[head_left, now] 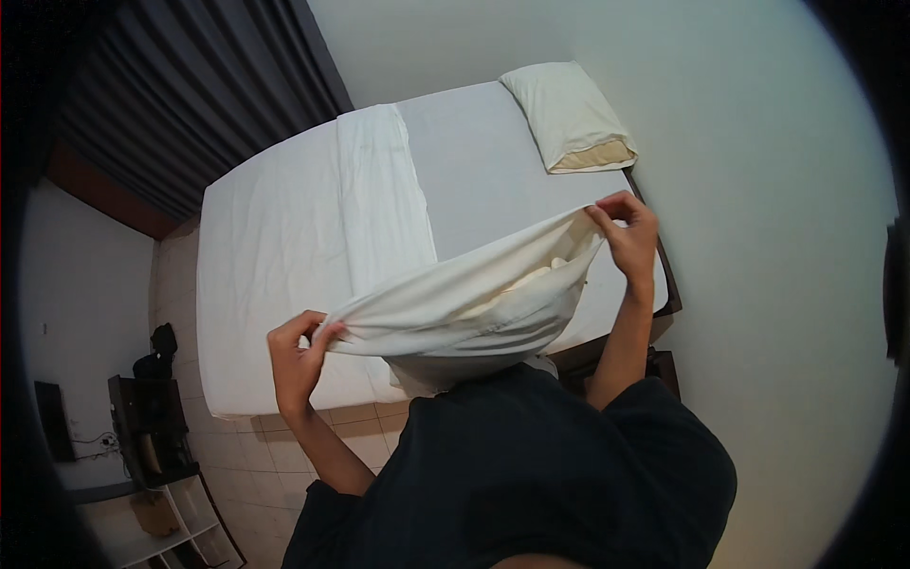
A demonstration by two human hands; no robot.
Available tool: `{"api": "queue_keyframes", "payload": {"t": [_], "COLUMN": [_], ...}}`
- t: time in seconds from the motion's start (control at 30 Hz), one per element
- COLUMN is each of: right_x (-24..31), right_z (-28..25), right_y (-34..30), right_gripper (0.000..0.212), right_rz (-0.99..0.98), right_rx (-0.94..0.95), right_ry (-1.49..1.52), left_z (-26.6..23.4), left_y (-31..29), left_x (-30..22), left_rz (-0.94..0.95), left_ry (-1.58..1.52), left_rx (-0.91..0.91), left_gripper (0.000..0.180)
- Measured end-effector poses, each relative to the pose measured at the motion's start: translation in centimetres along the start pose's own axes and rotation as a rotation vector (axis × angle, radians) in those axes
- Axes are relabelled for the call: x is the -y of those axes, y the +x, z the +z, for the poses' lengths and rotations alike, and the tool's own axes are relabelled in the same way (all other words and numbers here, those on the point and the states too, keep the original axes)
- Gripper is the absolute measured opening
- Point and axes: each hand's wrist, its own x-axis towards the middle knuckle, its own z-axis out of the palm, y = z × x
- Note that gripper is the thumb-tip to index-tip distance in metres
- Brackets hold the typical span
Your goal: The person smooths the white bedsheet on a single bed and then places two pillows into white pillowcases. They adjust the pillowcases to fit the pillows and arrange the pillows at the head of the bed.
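A white pillowcase (408, 318) is stretched wide between my two hands, close to my chest. My left hand (301, 356) pinches one corner of its open edge, and my right hand (629, 235) pinches the other corner, higher and farther to the right. Inside the opening shows part of a cream pillow (517, 286); the rest of it is hidden in the cloth. Beyond my hands, on the bed (464, 152), a second pillow (573, 109) in a white case lies at the far right, its yellowish end showing at the case's mouth.
A folded white sheet (379, 180) lies across the bed. Dark curtains (199, 95) hang at the far left. A dark bed frame (671, 294) and a wall (758, 237) stand to the right. A shelf unit (185, 512) stands on the tiled floor (270, 455) at the lower left.
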Motion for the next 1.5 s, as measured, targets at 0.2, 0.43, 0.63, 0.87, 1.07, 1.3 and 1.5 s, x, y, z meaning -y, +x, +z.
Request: {"api": "queue_keyframes", "payload": {"t": [0.2, 0.43, 0.63, 0.87, 1.07, 1.3, 1.5], "right_x": [4.0, 10.3, 12.3, 13.9, 6.2, -9.4, -16.4], "right_z": [2.4, 2.4, 1.7, 14.1, 18.2, 11.4, 16.1], "right_y": [-2.1, 2.6, -0.2, -14.9, -18.6, -16.5, -20.2], "right_gripper": [0.013, 0.01, 0.018, 0.032, 0.042, 0.061, 0.08], "right_rz": [-0.186, -0.48, -0.531, -0.359, -0.317, 0.121, 0.083], "right_rx": [-0.047, -0.128, -0.179, 0.493, 1.201, 1.11, 1.1], "right_ry": [0.02, 0.008, 0.107, 0.501, -0.071, -0.521, -0.647], "left_z": [-2.9, -7.1, -9.0, -6.3, 12.4, 17.9, 16.6], "left_y": [-2.1, 1.3, 4.9, 23.3, 15.5, -2.9, -28.2], "left_x": [1.8, 0.1, 2.2, -3.7, -10.7, 18.5, 31.5], "left_rz": [0.196, 0.3, 0.154, 0.284, 0.578, -0.356, -1.081], "left_ry": [0.242, 0.255, 0.124, -0.034, -0.046, -0.724, -0.562], "left_rx": [-0.419, -0.6, -0.774, -0.565, 0.594, -0.012, -0.373], "left_gripper": [0.006, 0.014, 0.034, 0.032, 0.051, 0.032, 0.022]}}
